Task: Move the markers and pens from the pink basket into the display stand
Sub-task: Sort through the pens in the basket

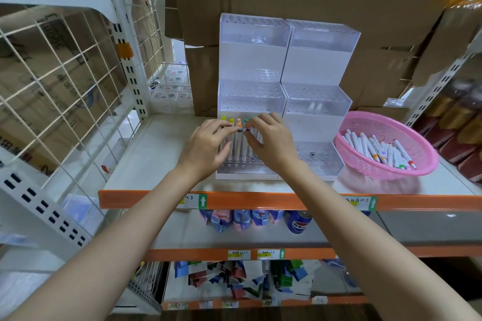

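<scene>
About 4 upright markers (234, 150) stand cap-up in the holes of the lowest front tier of the left display stand (250, 60), packed side by side so their coloured caps read at a glance. The right hand (271, 138) pinches the top of another marker (244, 147) with thumb and forefinger, probably guiding it into the next hole. The left hand (206, 143) curls against the row, seemingly steadying it; whether it grips is unclear. The loose markers (378, 148) lie heaped in the pink basket (407, 130), just beside the stand.
</scene>
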Motion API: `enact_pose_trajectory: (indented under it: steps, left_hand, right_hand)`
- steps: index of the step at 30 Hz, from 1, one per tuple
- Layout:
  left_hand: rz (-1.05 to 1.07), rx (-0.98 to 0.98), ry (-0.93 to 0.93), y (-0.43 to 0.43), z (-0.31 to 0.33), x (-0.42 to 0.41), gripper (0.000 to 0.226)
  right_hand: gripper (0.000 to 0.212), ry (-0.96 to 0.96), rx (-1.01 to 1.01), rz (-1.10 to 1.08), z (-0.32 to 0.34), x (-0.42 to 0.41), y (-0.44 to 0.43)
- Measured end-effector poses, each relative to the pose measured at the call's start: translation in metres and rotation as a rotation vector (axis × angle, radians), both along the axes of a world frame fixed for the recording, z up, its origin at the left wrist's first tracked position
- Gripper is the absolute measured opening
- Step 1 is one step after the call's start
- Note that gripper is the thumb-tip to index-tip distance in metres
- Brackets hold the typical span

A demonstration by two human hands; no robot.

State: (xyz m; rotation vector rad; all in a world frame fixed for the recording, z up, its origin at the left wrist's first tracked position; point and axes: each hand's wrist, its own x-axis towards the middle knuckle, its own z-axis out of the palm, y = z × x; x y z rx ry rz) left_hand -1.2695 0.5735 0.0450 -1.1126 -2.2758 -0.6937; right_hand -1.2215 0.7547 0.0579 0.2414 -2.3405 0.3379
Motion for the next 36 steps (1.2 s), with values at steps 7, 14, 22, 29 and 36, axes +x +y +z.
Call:
enact_pose_trajectory:
  steps: [7, 14, 22, 29, 36]
  left_hand:
    - [0.032, -0.095, 0.010, 0.004, 0.005, 0.003, 0.047]
    - [0.057, -0.089, 0.047, 0.009, 0.006, 0.008, 0.039]
    - [0.099, -0.102, 0.014, 0.022, 0.017, 0.015, 0.041]
    - [0.071, -0.202, 0.011, 0.078, 0.029, 0.034, 0.048]
    - [-0.026, -0.287, -0.007, 0.166, 0.023, 0.050, 0.048]
  right_hand:
    - [0.015, 0.007, 0.010, -0.006, -0.004, 0.000, 0.002]
    - [0.008, 0.003, -0.034, -0.016, -0.005, 0.000, 0.005]
    - [0.014, -0.048, -0.051, 0.021, 0.001, 0.003, 0.016]
    - [0.037, -0.158, -0.052, -0.039, 0.006, 0.026, 0.070]
    - [0.038, -0.242, -0.003, -0.183, 0.010, 0.063, 0.160]
